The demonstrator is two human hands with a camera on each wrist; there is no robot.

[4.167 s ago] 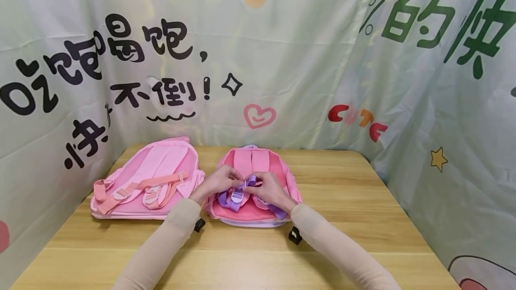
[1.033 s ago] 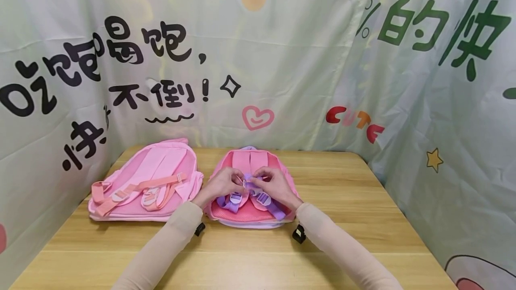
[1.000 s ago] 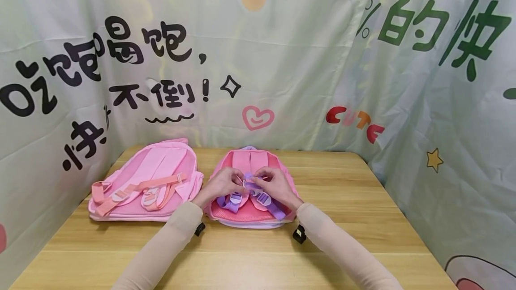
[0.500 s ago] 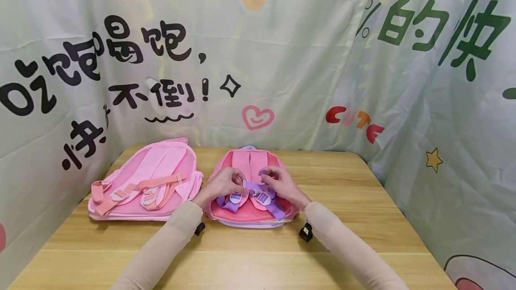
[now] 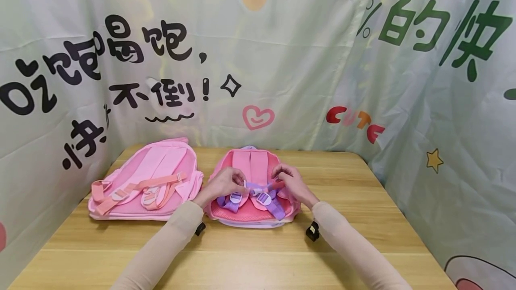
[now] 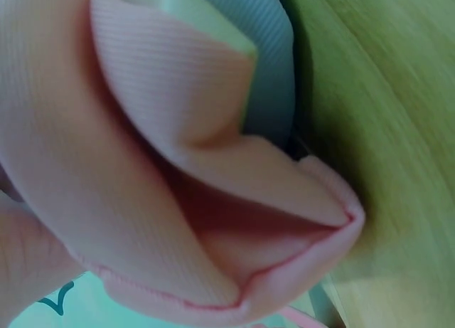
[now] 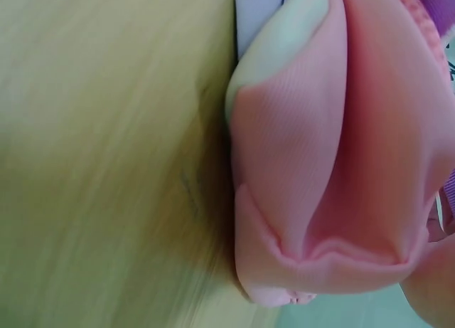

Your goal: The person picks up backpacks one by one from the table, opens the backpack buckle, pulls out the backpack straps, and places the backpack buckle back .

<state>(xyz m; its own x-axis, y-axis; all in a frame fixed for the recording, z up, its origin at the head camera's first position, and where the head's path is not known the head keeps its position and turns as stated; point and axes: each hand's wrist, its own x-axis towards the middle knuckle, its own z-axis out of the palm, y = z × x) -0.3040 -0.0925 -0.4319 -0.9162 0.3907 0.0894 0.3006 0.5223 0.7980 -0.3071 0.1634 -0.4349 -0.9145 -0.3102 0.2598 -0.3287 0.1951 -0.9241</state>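
In the head view a small pink backpack (image 5: pixel 258 160) lies back side up on the table, with purple webbing straps (image 5: pixel 277 209) and white buckles (image 5: pixel 264 198) across it. My left hand (image 5: pixel 225 182) pinches a small white buckle (image 5: pixel 244 184) at the left end of a purple chest strap (image 5: pixel 255 186). To its right, my right hand (image 5: pixel 294 182) holds the other stretch of that strap with curled fingers; its fingertips are partly hidden. Both wrist views show mostly the bag's pink side pockets (image 6: pixel 142 221), (image 7: pixel 306 200), with little of either hand.
A second, lighter pink backpack (image 5: pixel 161 155) with orange straps (image 5: pixel 141 185) lies to the left, close to my left forearm. The wooden table (image 5: pixel 342 236) is bounded by printed fabric curtains (image 5: pixel 298 79) at the back and sides.
My right hand has moved right, away from the left hand, drawing the purple strap sideways. The left hand has stayed at the white buckle over the last second.
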